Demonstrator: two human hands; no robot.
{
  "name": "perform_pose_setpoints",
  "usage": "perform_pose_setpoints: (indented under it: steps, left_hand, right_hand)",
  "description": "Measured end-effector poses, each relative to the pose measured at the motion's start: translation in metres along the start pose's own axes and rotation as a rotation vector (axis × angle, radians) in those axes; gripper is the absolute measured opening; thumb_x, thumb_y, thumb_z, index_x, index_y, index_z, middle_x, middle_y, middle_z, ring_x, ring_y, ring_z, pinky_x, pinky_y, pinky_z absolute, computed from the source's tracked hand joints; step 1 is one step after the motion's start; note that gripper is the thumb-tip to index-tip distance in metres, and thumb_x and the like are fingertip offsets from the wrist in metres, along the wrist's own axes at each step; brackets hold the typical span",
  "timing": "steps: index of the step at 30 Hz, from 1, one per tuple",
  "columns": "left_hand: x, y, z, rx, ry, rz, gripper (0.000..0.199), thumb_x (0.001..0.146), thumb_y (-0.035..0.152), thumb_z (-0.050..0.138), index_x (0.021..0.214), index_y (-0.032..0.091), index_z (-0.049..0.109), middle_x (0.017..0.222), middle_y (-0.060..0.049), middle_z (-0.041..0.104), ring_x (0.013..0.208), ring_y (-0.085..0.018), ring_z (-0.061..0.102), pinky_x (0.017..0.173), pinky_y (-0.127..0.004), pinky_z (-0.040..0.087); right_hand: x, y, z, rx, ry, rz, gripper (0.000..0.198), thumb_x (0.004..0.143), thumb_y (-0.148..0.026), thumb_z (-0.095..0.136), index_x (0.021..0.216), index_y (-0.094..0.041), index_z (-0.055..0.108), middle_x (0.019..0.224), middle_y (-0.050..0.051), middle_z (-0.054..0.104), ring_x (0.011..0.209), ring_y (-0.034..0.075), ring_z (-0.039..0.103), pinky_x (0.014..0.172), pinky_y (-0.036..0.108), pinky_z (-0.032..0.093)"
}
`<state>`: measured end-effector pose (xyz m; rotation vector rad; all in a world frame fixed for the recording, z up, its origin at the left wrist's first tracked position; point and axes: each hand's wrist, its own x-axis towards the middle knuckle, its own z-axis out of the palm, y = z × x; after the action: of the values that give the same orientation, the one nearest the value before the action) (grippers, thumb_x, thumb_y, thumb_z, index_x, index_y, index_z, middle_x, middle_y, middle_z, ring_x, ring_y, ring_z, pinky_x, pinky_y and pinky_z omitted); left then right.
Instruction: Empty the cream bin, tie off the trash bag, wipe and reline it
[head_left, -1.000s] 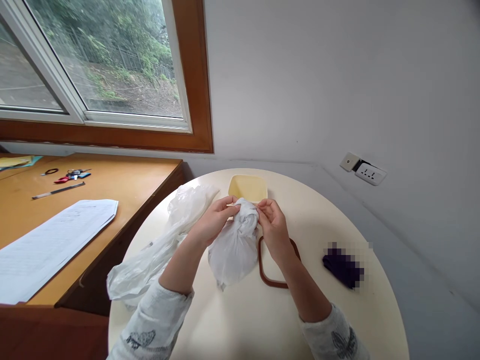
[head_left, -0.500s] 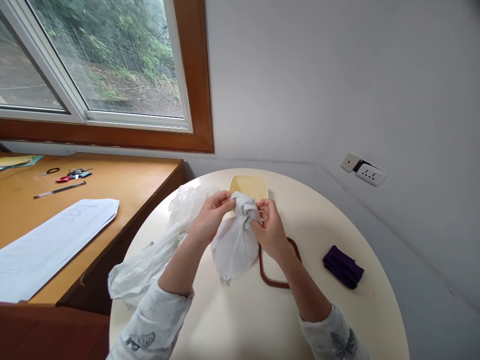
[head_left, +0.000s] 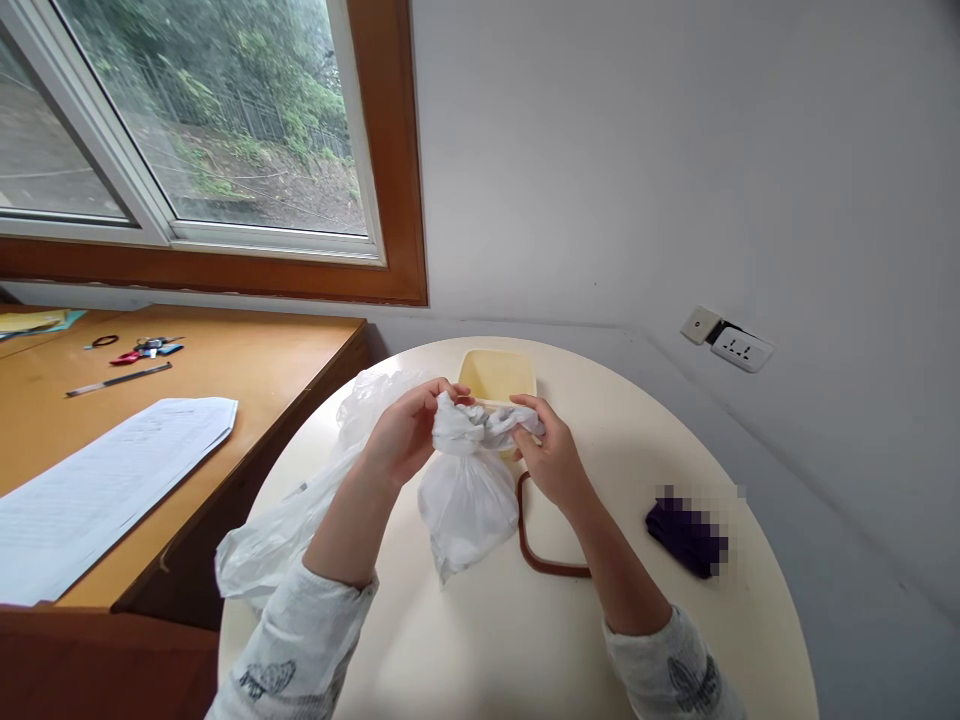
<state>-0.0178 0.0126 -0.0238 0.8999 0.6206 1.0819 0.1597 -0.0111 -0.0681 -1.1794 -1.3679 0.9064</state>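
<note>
A white plastic bag [head_left: 469, 505] with a rounded lower part hangs between my hands over the round table. My left hand [head_left: 409, 430] is closed on the left side of its twisted top. With thumb and fingers, my right hand [head_left: 551, 450] pinches the bag's gathered end on the right. Just beyond the hands stands a pale yellow container [head_left: 498, 374], partly covered by them. Below my right hand lies a brown-rimmed rectangular lid or frame [head_left: 551, 568], partly hidden by the wrist. What the bag contains cannot be seen.
More crumpled white plastic [head_left: 277, 545] covers the left side of the round table [head_left: 480, 650]. A folded dark purple cloth [head_left: 686, 535] lies at the right. The adjoining wooden desk [head_left: 277, 350] bears papers [head_left: 120, 490], a pen [head_left: 120, 380] and keys [head_left: 154, 347].
My hands have moved apart, with the right shifting slightly right. The bag's bunched top is now stretched sideways between them, and more of the yellow container shows.
</note>
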Motion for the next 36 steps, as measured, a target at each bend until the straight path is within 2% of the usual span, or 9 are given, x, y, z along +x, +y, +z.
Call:
perform_pose_setpoints:
  steps: [5, 8, 14, 18, 21, 24, 27, 34, 36]
  left_hand:
    - [-0.002, 0.0, -0.001, 0.109, -0.033, 0.009, 0.01, 0.065, 0.012, 0.053, 0.056, 0.014, 0.058, 0.105, -0.005, 0.056, 0.098, -0.022, 0.054, 0.074, -0.026, 0.044]
    - [-0.003, 0.001, -0.003, 0.209, -0.126, 0.011, 0.009, 0.066, 0.01, 0.053, 0.064, 0.015, 0.06, 0.107, -0.006, 0.056, 0.094, -0.021, 0.054, 0.071, -0.026, 0.043]
    - [-0.008, -0.002, 0.002, 0.467, -0.349, -0.007, 0.045, 0.078, 0.022, 0.058, 0.121, 0.027, 0.048, 0.113, -0.006, 0.057, 0.1, -0.021, 0.053, 0.079, -0.029, 0.043]
    - [-0.009, -0.01, 0.011, 0.837, -0.461, 0.015, 0.029, 0.075, 0.026, 0.062, 0.104, 0.022, 0.061, 0.102, -0.006, 0.062, 0.093, -0.023, 0.056, 0.075, -0.029, 0.043]
    - [-0.006, -0.015, 0.012, 0.946, -0.33, 0.045, 0.013, 0.08, 0.023, 0.052, 0.076, 0.019, 0.064, 0.084, -0.005, 0.063, 0.083, -0.02, 0.056, 0.072, -0.029, 0.041]
    - [-0.002, -0.016, 0.01, 0.734, -0.141, 0.081, 0.023, 0.079, 0.017, 0.046, 0.056, 0.017, 0.05, 0.065, -0.001, 0.055, 0.07, -0.016, 0.053, 0.068, -0.028, 0.039]
    - [-0.002, -0.012, 0.01, 0.402, -0.011, 0.107, 0.024, 0.077, 0.018, 0.051, 0.055, 0.018, 0.039, 0.053, 0.005, 0.035, 0.053, -0.01, 0.041, 0.058, -0.026, 0.035]
    - [-0.011, 0.001, 0.017, -0.106, -0.189, 0.032, 0.006, 0.071, 0.016, 0.049, 0.065, 0.016, 0.047, 0.062, 0.001, 0.034, 0.059, -0.012, 0.041, 0.063, -0.029, 0.039]
    - [-0.014, 0.002, 0.02, -0.123, -0.19, -0.01, 0.007, 0.073, 0.017, 0.047, 0.066, 0.016, 0.049, 0.064, 0.0, 0.036, 0.063, -0.013, 0.044, 0.066, -0.03, 0.041]
  right_hand:
    - [-0.001, -0.003, -0.002, 0.151, -0.243, 0.131, 0.029, 0.075, -0.035, 0.058, 0.098, -0.018, 0.062, 0.076, 0.003, 0.062, 0.06, 0.015, 0.058, 0.043, 0.023, 0.044]
    - [0.0, -0.006, -0.002, 0.305, -0.15, 0.094, 0.02, 0.074, -0.033, 0.059, 0.086, -0.017, 0.064, 0.081, 0.005, 0.064, 0.07, 0.016, 0.06, 0.052, 0.026, 0.05]
    - [0.0, -0.017, -0.009, 0.589, 0.051, -0.032, 0.015, 0.068, -0.023, 0.065, 0.083, -0.02, 0.065, 0.086, 0.003, 0.066, 0.088, 0.019, 0.062, 0.086, 0.041, 0.05]
    - [-0.005, -0.027, -0.016, 0.635, 0.091, -0.088, 0.013, 0.071, -0.024, 0.063, 0.083, -0.022, 0.066, 0.096, 0.004, 0.065, 0.095, 0.02, 0.06, 0.091, 0.043, 0.047]
    - [-0.007, -0.031, -0.021, 0.653, 0.106, -0.117, 0.017, 0.071, -0.02, 0.058, 0.087, -0.023, 0.064, 0.102, 0.004, 0.062, 0.099, 0.02, 0.058, 0.091, 0.042, 0.046]
    - [-0.004, -0.027, -0.02, 0.624, 0.111, -0.073, 0.032, 0.068, -0.012, 0.051, 0.097, -0.024, 0.059, 0.107, 0.003, 0.059, 0.101, 0.019, 0.057, 0.09, 0.042, 0.046]
    - [0.001, -0.018, -0.015, 0.502, 0.055, 0.025, 0.037, 0.066, -0.012, 0.049, 0.102, -0.022, 0.056, 0.11, 0.006, 0.057, 0.102, 0.02, 0.055, 0.088, 0.04, 0.047]
    - [-0.011, -0.016, 0.005, 0.088, -0.543, 0.045, 0.036, 0.073, -0.029, 0.062, 0.108, -0.024, 0.054, 0.112, 0.005, 0.055, 0.108, 0.022, 0.049, 0.09, 0.037, 0.041]
    - [-0.016, -0.016, 0.012, -0.007, -0.591, 0.027, 0.025, 0.076, -0.035, 0.061, 0.096, -0.022, 0.056, 0.101, 0.003, 0.055, 0.099, 0.021, 0.051, 0.085, 0.035, 0.041]
